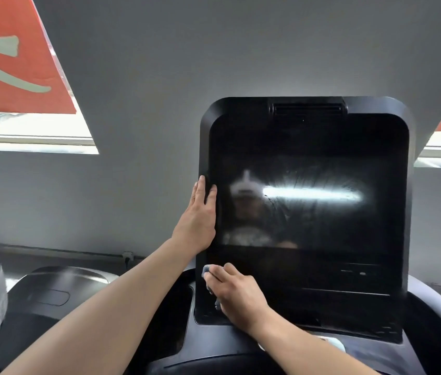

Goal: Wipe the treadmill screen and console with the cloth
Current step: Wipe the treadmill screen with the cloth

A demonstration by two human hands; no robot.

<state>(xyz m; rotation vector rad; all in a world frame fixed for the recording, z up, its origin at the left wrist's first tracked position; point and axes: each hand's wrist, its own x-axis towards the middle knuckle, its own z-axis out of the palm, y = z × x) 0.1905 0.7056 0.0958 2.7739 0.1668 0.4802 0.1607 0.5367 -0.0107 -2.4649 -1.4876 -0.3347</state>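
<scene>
Right hand [237,293] low on the screen's lower left corner, fingers curled over a small blue-grey cloth [206,269], pressing it to the dark glass; only a bit of cloth shows past the fingertips and under the palm. Left hand [200,215] flat against the left edge of the treadmill screen [308,190], fingers straight and together, thumb on the glass, holding nothing. The screen is black, off, upright, with a bright streak of reflected light across its middle and smeary marks around it; a vent slot [307,109] sits in the top of its frame. Below lies the console [430,320], dark with grey curved arms. To the left, another machine's dark housing [59,288]; behind, a grey wall [159,77] and windows with red-orange banners [11,50].
</scene>
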